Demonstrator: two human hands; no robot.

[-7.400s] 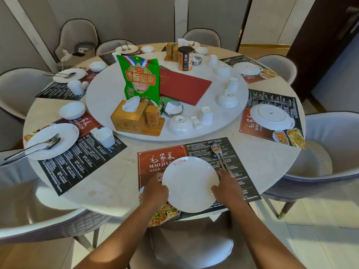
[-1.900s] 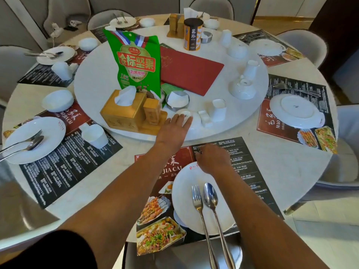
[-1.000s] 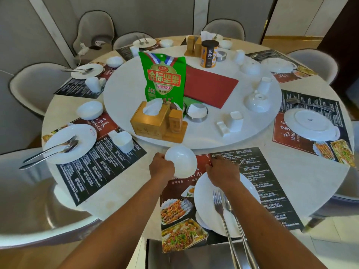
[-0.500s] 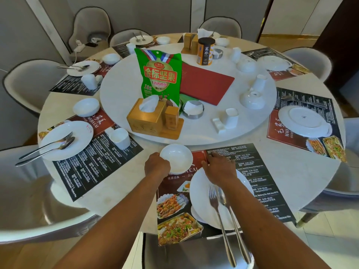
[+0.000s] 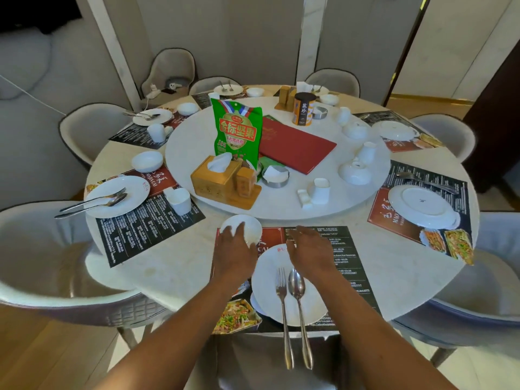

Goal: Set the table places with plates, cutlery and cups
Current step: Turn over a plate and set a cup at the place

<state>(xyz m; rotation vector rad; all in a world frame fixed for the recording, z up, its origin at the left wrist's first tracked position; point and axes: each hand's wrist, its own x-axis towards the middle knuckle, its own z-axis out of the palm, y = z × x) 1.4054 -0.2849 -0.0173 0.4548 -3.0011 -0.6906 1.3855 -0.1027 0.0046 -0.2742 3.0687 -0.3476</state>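
Resting under left hand (image 5: 235, 250) fingers: bowl (image 5: 242, 228), beyond plate (image 5: 281, 291).

White is seen on the bowl (image 5: 244, 228) and plate (image 5: 284, 302); the placemat (image 5: 332, 249) is printed black and red; the snack bag (image 5: 237, 136) is green.

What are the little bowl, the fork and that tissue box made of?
Bowl: looks like glazed white porcelain, smooth and glossy. Fork: polished metal, probably stainless steel, with mirror glints. Tissue box: light wood, perhaps bamboo, matte with a honey tone.
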